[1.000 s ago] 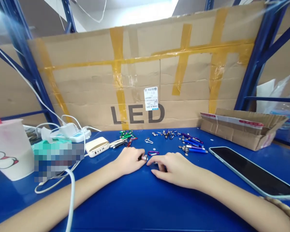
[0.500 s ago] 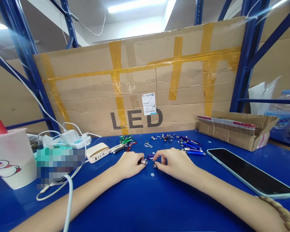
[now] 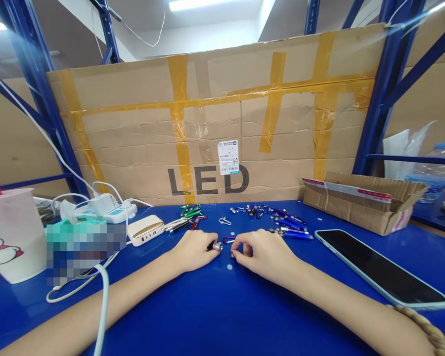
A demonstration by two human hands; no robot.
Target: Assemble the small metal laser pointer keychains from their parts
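Blue steel shelving stood around a blue tabletop (image 3: 215, 316), with a big taped cardboard sheet (image 3: 207, 128) printed "LED" propped up along the far edge. From the head camera, the left hand (image 3: 195, 251) lay curled on the table, its fingers pinching a short metal cylinder (image 3: 217, 246) with a dark body and a shiny silver end. The right hand (image 3: 267, 257) sat just beside it, with its thumb and forefinger pressed together on a tiny metal piece (image 3: 232, 255), too small to identify. A purple carabiner (image 3: 228, 240) lay just beyond the gap between the hands, and a silver clip (image 3: 225, 221) lay farther off. Along the far edge were green pens (image 3: 191, 211), a scattered pile of small metal parts (image 3: 250, 211), and blue tubes (image 3: 296, 235). On the right were a black phone (image 3: 378, 267) and a shallow cardboard tray (image 3: 363, 202), with a plastic water bottle (image 3: 428, 168) beyond them. On the left were a gold-topped power bank (image 3: 146, 230), a power strip (image 3: 107, 212), a pixelated packet (image 3: 85, 252), and a plastic cup (image 3: 13, 235). A white cable (image 3: 103, 306) ran past the left forearm.
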